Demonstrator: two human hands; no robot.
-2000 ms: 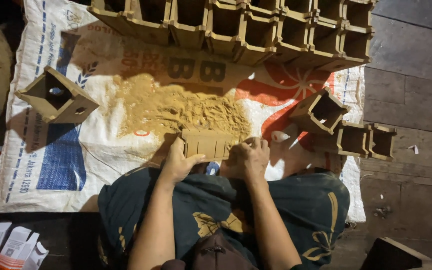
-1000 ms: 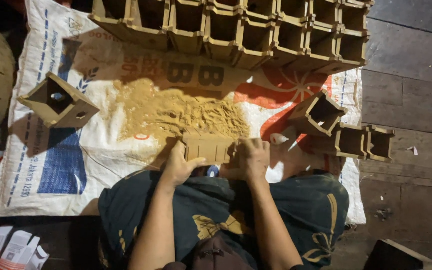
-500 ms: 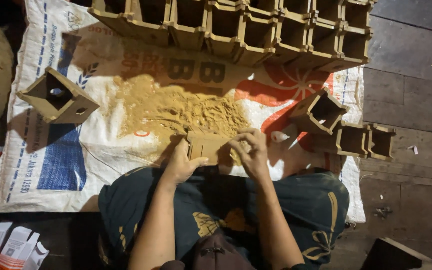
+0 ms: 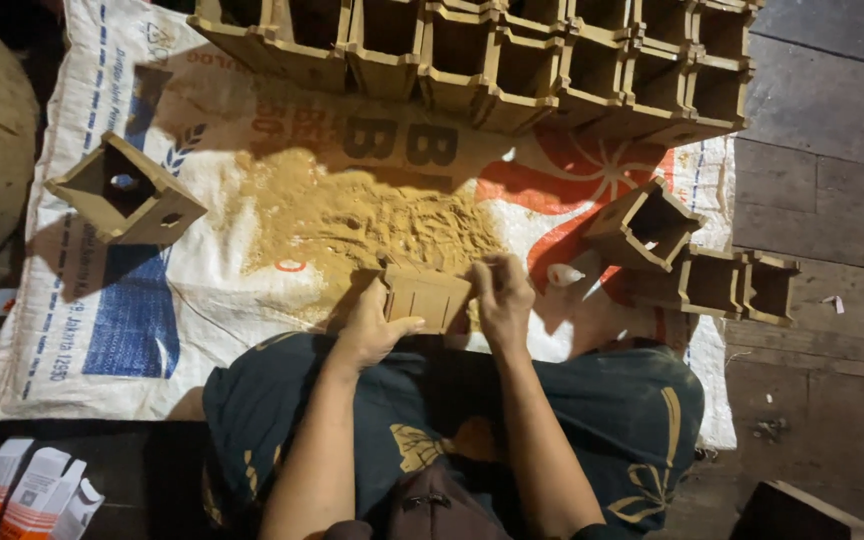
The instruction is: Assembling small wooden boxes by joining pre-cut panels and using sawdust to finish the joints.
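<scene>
Head view: small square wooden box [image 4: 426,298] sits at the near edge of the sawdust pile [image 4: 372,215], just in front of the person's lap, on a printed woven sack [image 4: 122,320]. Left hand [image 4: 372,325] grasps the box's left side, thumb across its slatted face; right hand [image 4: 502,290] grips the right edge, fingers curled over it. Judgement: thin glued slats, so light and stiff, but joints probably weak; dusty faces may slip. Best held by two opposite walls near the corners, not by a single slat. Outward: white glue bottle [image 4: 565,273] lies just right of the right hand; three open boxes [image 4: 697,260] beyond it; one more box [image 4: 124,190] tilted at far left; row of finished boxes [image 4: 492,50] along the sack's far edge; cartons [image 4: 32,490] at lower left.
</scene>
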